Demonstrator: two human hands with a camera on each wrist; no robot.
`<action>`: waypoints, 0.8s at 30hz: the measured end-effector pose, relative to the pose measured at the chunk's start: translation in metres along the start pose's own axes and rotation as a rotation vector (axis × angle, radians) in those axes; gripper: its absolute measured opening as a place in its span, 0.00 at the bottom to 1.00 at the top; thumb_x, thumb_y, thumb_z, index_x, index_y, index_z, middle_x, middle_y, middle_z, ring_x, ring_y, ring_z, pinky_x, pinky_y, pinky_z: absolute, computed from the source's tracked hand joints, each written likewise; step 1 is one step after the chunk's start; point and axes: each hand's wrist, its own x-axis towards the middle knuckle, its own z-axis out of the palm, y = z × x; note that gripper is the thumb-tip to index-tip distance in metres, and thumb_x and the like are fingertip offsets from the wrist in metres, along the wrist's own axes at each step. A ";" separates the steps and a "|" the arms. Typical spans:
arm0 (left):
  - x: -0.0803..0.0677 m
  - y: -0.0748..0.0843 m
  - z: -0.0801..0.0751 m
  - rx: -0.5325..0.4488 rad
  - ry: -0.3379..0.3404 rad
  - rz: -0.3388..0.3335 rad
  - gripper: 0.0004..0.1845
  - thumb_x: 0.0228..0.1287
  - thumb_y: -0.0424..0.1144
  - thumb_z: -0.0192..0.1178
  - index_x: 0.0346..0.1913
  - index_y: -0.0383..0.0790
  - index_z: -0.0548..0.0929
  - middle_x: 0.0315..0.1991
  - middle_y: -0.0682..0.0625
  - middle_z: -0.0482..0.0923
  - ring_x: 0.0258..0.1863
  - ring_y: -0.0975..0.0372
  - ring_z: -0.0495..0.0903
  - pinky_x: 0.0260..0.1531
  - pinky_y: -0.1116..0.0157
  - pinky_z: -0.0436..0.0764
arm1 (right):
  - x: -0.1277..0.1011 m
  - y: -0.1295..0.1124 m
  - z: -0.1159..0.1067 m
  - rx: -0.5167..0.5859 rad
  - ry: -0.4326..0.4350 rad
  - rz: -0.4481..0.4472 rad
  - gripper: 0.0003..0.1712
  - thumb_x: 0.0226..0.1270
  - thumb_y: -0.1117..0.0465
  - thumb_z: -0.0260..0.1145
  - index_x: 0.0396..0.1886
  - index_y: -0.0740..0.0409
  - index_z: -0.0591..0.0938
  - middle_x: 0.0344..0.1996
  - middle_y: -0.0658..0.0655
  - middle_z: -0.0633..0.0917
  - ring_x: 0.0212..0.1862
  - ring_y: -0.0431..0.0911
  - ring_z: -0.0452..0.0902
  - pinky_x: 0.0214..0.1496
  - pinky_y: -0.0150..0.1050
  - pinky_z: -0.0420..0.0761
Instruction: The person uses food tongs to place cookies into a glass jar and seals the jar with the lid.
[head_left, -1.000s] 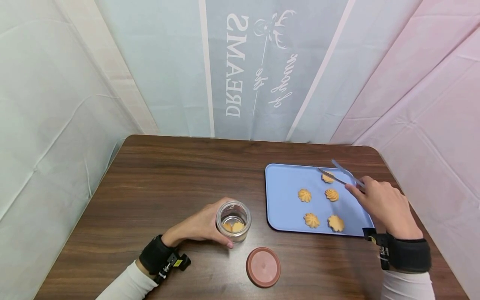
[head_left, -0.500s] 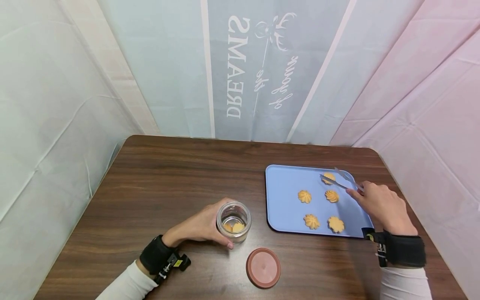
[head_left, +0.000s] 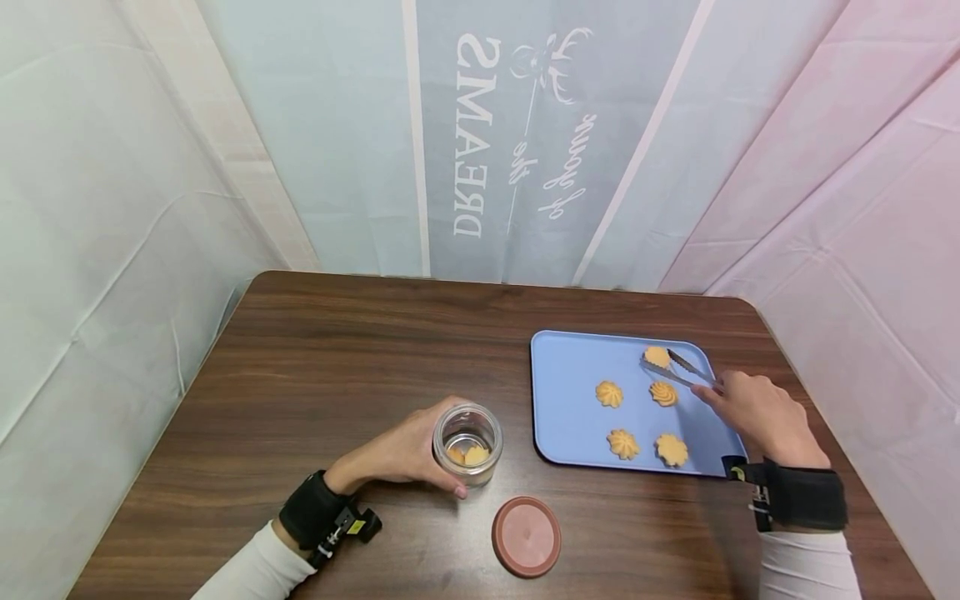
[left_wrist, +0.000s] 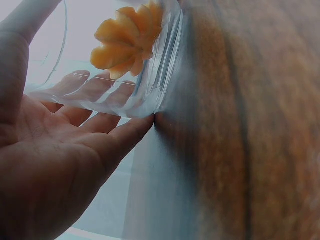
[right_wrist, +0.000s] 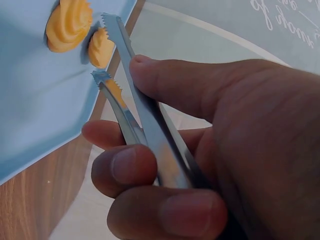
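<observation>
From the head view I see the left hand (head_left: pixel 408 446) wrapped around a clear jar (head_left: pixel 497 437), which stands on the wooden surface (head_left: pixel 337 350) with cookies (head_left: pixel 476 455) at its bottom. A reddish-brown lid (head_left: pixel 527 537) lies near it, off the jar. To the right, the right hand (head_left: pixel 765 417) grips metal tongs (head_left: pixel 667 372) above a blue tray (head_left: pixel 566 417) bearing five piped cookies; the tips straddle the far cookie (head_left: pixel 657 357), though I can't tell whether they touch it. My worry is the swirled cookie (head_left: pixel 663 393) just beside the nearer tong arm: a low sweep could nudge it. On the left wrist view, I read thumb and fingers curled about the jar's wall, with a fluted cookie showing inside; if that hold slackened, a knock could shift the jar. On the right wrist view, the thumb presses one tong arm and the fingers curl under the other, the serrated tips apart. I'd expect those teeth to crumble a cookie if squeezed hard, or let it slip if they caught only its edge.
</observation>
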 end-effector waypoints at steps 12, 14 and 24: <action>0.000 -0.001 0.001 0.009 0.004 0.003 0.51 0.43 0.45 0.89 0.71 0.46 0.71 0.62 0.49 0.82 0.63 0.54 0.81 0.66 0.56 0.78 | 0.005 0.001 0.005 -0.006 0.014 -0.019 0.34 0.81 0.48 0.62 0.59 0.80 0.77 0.27 0.62 0.80 0.29 0.55 0.74 0.25 0.46 0.72; 0.000 -0.001 0.001 0.011 0.007 0.001 0.51 0.43 0.45 0.89 0.71 0.46 0.71 0.62 0.49 0.82 0.63 0.55 0.82 0.66 0.56 0.78 | 0.005 0.001 0.006 -0.002 0.022 -0.030 0.32 0.81 0.49 0.62 0.59 0.79 0.77 0.26 0.61 0.79 0.28 0.54 0.74 0.23 0.45 0.72; 0.000 0.000 0.001 0.011 0.008 0.001 0.51 0.43 0.45 0.89 0.71 0.46 0.71 0.62 0.50 0.82 0.63 0.55 0.82 0.67 0.55 0.78 | 0.006 -0.003 0.012 -0.017 0.083 -0.063 0.26 0.81 0.50 0.62 0.50 0.76 0.80 0.20 0.56 0.74 0.25 0.52 0.72 0.22 0.43 0.69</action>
